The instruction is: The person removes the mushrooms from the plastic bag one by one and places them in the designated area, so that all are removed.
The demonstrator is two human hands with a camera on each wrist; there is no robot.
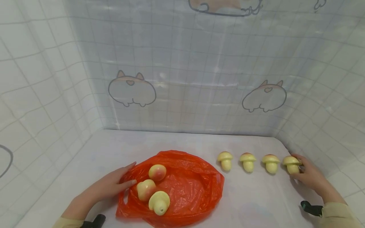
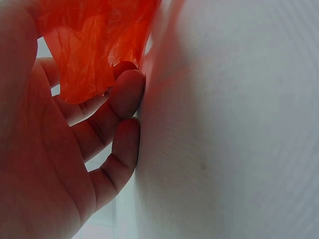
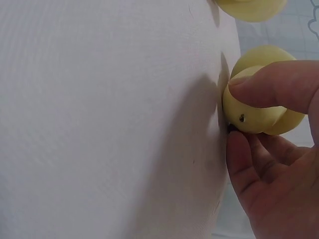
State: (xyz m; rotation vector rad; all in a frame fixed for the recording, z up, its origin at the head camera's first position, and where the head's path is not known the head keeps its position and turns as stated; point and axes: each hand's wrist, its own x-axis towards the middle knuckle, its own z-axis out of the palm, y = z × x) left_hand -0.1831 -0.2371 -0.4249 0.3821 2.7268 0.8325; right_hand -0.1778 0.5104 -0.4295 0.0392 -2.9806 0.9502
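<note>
A red plastic bag (image 1: pixel 185 190) lies spread on the table, with three yellow-and-pink mushroom shapes on it, one of them (image 1: pixel 159 202) stem toward the camera. My left hand (image 1: pixel 114 182) is at the bag's left edge; in the left wrist view the red plastic (image 2: pixel 82 55) hangs between the thumb side and the loosely bent fingers of the hand (image 2: pixel 60 144). At the right end of a row of yellow mushrooms, my right hand (image 1: pixel 309 172) grips the last mushroom (image 1: pixel 291 164). The right wrist view has thumb and fingers of that hand (image 3: pixel 279 149) round this mushroom (image 3: pixel 254 112).
Three more mushrooms stand in the row, caps away from me: one (image 1: pixel 226 161), another (image 1: pixel 247 162) and a third (image 1: pixel 271 163). Grid-patterned curtains (image 1: pixel 182 79) rise behind the white table (image 1: pixel 251 202) and on both sides.
</note>
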